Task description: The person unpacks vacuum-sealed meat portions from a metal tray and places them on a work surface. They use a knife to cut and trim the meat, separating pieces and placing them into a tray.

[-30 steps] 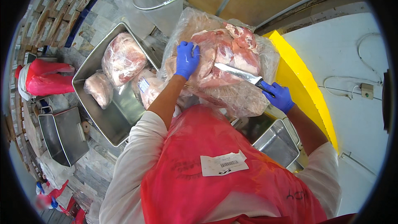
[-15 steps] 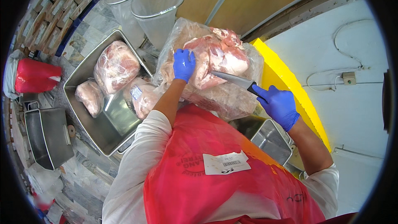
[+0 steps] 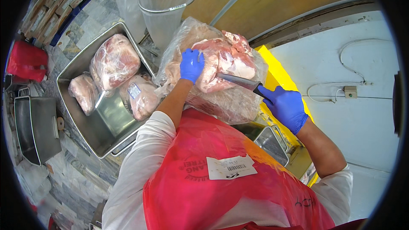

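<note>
A large piece of raw meat [image 3: 232,61] lies on crumpled clear plastic wrap [image 3: 230,104] in front of me. My left hand [image 3: 192,65], in a blue glove, presses on the meat's left side with its fingers curled over it. In my blue-gloved right hand [image 3: 286,107] is a knife [image 3: 240,80], gripped by its black handle. The blade points left, and its tip touches the meat's lower side near the middle. Whether the tip is in the flesh I cannot tell.
Left of me, a deep metal tub [image 3: 81,134] holds several plastic-wrapped meat pieces [image 3: 115,62]. Clear bags on metal hoops [image 3: 166,10] stand beyond it. A yellow board edge [image 3: 279,70] runs along the right, with another metal container [image 3: 270,145] below. An empty-looking metal bin [image 3: 38,130] sits far left.
The whole view has shifted slightly, with the tub sliding left in the picture. Both hands keep their places on the meat and the knife, and the blade has hardly moved.
</note>
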Action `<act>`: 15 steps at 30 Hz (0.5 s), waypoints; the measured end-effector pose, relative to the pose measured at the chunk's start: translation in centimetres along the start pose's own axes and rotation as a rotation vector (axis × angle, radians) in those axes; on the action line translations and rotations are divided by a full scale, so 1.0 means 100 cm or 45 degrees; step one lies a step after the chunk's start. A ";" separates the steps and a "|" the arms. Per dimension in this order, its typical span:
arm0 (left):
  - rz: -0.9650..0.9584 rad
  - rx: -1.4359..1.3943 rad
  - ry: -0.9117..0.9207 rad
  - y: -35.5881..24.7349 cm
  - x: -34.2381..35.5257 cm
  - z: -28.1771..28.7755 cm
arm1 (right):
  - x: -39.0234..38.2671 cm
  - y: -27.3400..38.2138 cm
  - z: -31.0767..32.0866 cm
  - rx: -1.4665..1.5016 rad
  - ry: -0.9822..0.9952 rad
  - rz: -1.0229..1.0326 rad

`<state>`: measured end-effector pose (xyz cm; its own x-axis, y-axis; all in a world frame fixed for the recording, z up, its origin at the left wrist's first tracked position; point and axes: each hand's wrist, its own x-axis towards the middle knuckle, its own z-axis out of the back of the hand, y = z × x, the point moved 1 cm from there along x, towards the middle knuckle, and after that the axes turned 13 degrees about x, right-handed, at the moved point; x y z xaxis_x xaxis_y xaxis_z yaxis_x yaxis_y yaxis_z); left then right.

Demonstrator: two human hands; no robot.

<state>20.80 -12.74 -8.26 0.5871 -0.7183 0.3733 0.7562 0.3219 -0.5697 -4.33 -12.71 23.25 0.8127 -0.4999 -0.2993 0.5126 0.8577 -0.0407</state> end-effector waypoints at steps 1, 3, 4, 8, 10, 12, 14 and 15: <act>0.007 -0.005 0.009 0.000 0.000 0.001 | 0.002 0.003 0.004 0.015 0.023 -0.027; 0.014 -0.012 0.006 0.000 0.000 -0.001 | 0.009 0.005 0.005 0.017 0.066 -0.044; 0.020 -0.012 -0.008 0.002 -0.001 -0.001 | 0.014 0.004 0.005 0.003 0.085 -0.029; 0.051 -0.087 0.004 0.004 -0.009 -0.002 | 0.032 0.000 0.000 -0.085 0.171 0.009; 0.040 -0.092 -0.006 0.007 -0.012 -0.007 | 0.039 -0.014 -0.006 0.079 0.129 0.044; 0.022 -0.095 0.001 0.008 -0.013 -0.011 | 0.037 -0.032 -0.020 0.205 0.089 0.049; -0.005 -0.113 0.025 0.004 -0.009 -0.014 | 0.023 -0.056 -0.043 0.284 0.055 0.014; -0.009 -0.116 0.037 0.006 -0.006 -0.016 | 0.020 -0.068 -0.055 0.317 0.038 0.022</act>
<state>20.42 -13.06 -9.97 0.5724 -0.7383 0.3568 0.7299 0.2607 -0.6319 -7.69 -18.85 17.68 0.8152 -0.4787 -0.3260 0.5543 0.8079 0.1999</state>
